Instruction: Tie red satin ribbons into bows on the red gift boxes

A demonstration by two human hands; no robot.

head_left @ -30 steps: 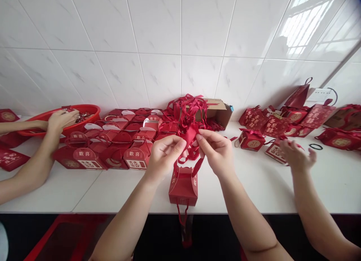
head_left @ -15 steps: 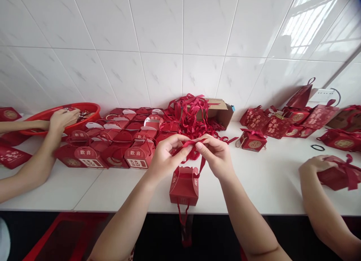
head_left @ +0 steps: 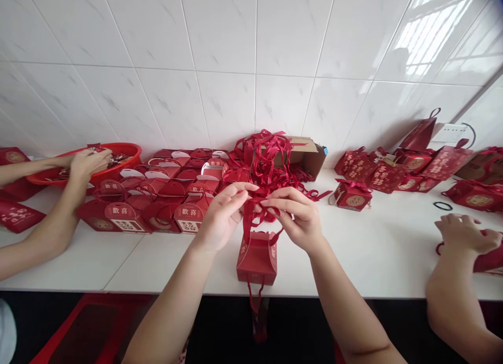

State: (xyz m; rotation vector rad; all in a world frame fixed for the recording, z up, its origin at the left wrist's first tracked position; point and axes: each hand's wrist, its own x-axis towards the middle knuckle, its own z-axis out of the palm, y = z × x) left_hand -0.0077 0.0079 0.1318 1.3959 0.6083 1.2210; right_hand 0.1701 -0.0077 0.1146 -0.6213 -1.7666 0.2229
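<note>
A red ribbon hangs between my two hands above a small red gift box. My left hand has its fingers bent round the ribbon on the left side. Pinched between the fingers of my right hand is another part of the same ribbon. The ribbon runs down to the top of the box, which stands upright near the table's front edge. Its twisted red cord handle droops over that edge. Exactly how the ribbon crosses between my fingertips is too small to make out.
Packed red boxes stand to the left. Behind my hands, loose ribbons spill from a cardboard box. A co-worker's hands reach into a red basin. Another's hand is at right, near finished boxes and a black ring.
My hands have shifted slightly apart, and a length of ribbon now hangs down on the left. The right co-worker's hand has moved right, and the box there has moved too.
</note>
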